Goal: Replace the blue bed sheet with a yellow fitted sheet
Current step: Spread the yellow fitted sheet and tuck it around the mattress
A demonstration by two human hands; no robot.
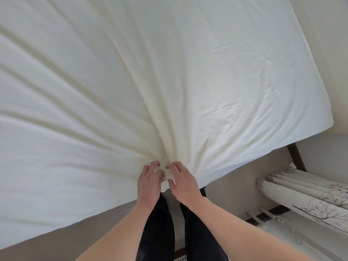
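Both hands' fingers (156, 164) prob. bunching sheet (169, 81)

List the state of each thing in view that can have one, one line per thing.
Yellow fitted sheet: spread over the bed, bunched at the near edge, folds fanning out from there.
Left hand: fingers curled, gripping the bunched sheet edge.
Right hand: fingers curled, gripping the same bunch.
Curtain: hanging in folds at the right.

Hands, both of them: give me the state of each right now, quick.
Left hand: closed, gripping a bunch of the pale yellow sheet at the bed's near edge.
Right hand: closed, pinching the same bunch.
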